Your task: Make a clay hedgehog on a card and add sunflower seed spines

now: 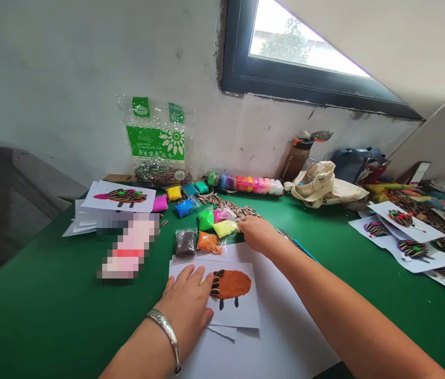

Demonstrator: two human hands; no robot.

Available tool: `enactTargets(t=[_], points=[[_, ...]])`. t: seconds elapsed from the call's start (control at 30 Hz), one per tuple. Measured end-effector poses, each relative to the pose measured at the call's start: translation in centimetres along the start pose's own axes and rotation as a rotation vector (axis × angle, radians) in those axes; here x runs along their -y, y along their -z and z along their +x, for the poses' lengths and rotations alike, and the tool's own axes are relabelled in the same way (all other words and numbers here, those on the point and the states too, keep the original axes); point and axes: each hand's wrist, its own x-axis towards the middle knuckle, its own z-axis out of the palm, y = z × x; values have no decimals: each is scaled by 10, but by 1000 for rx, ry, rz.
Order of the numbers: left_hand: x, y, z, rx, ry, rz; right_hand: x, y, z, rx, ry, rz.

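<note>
My left hand [188, 295] lies with fingers spread on a white paper card [246, 313], holding it flat. On the card is a brown-orange oval of modelling clay [236, 284] with two dark legs below. Several sunflower seeds [215, 283] are stuck at its left end, partly under my fingertips. My right hand [257, 234] reaches forward to the edge of a pile of sunflower seeds [226, 202], beside a pale yellow clay packet [225, 228]. Its fingers are curled together, and whatever is between them is hidden.
Clay packets, including a black one [185, 242] and an orange one [209, 242], lie beyond the card. Finished cards [120, 197] are stacked left, others [414, 250] right. A seed bag [157, 142], bottle [296, 158] and cloth bag [321, 184] stand by the wall.
</note>
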Motion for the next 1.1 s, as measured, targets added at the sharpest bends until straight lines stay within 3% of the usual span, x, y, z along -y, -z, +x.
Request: enactTargets(t=[0.17, 0.27, 0.33, 0.4, 0.53, 0.7, 0.83, 1.1], points=[[0, 1, 0, -13, -21, -6, 3, 15, -27, -90, -73, 28], [-1, 2, -1, -11, -28, -8, 20, 20, -57, -187, -65, 117], [-1, 3, -1, -31, -32, -7, 38, 16, -75, -303, -17, 492], [-2, 3, -2, -44, -35, -3, 56, 6, -87, -265, 15, 823], [-2, 4, -1, -23, -35, 3, 78, -14, -92, -198, -11, 1089], [-3, 9, -3, 27, -35, -14, 79, -20, -85, -251, -91, 1038], [-3, 13, -6, 28, -47, -19, 79, -20, -85, -269, -44, 908], [-1, 8, -6, -29, -87, -6, 78, -21, -89, -208, 45, 871]])
